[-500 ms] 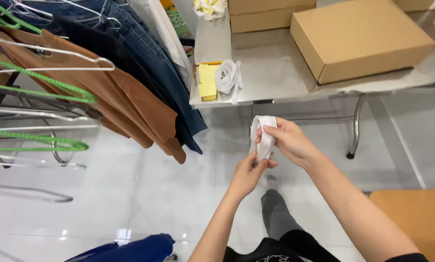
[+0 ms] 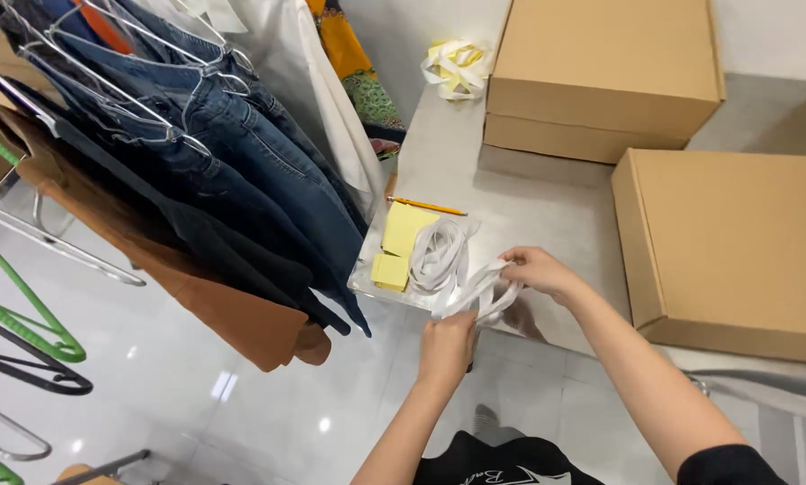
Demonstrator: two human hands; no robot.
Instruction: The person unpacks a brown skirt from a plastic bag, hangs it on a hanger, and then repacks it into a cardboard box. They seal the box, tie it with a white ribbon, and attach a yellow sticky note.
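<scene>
At the far left, two green hangers [image 2: 26, 310] hang bare, one of them cut off at the bottom edge, with a black hanger [image 2: 30, 375] between them and bare wire ones around. Right of them a rack holds a row of clothes: a brown garment [image 2: 232, 310] lowest, then several pairs of dark and blue jeans [image 2: 232, 153] on wire hangers, too overlapped to count, then a white garment [image 2: 318, 81] and a patterned cloth [image 2: 358, 76] behind it. The clothes hang against the left edge of the grey table [image 2: 529, 216] and hide that edge's upper stretch.

On the table's near left corner lie two yellow pads [image 2: 403, 235], one larger and one smaller, a single pencil [image 2: 425, 206] just beyond them, and a loose coil of white tape [image 2: 439, 251] beside the pads. At the far end sits one bundle of yellow and white tape [image 2: 457, 65].

The left hand [image 2: 446, 348] is closed, pinching the lower end of a white strip [image 2: 479, 292] just off the table's near edge. The right hand [image 2: 540, 271] is over the table, fingers curled and gripping the strip's upper part; the strip seems looped between the hands, though its folds are hard to make out.

Three brown cardboard boxes show: two stacked boxes [image 2: 601, 81] at the back and one big box [image 2: 735, 242] at right, cut off by the frame.
</scene>
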